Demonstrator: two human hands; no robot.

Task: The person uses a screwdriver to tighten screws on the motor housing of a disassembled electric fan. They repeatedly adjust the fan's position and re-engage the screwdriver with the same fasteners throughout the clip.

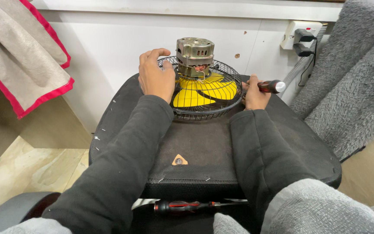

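Note:
A round black wire fan cage (221,106) with yellow blades (195,97) lies face down on a black padded seat (195,143). A metal motor (195,56) stands up from its middle. My left hand (156,78) rests on the cage's left rim, fingers curled over the wires. My right hand (256,96) is at the cage's right edge and grips a screwdriver with a red and black handle (271,86), its tip hidden towards the cage.
A second red and black screwdriver (187,206) lies below the seat's front edge. A grey fluffy cover (351,78) hangs at the right, a grey cloth with red trim (27,56) at the left. A wall socket with plugs (301,37) and a hose sit behind.

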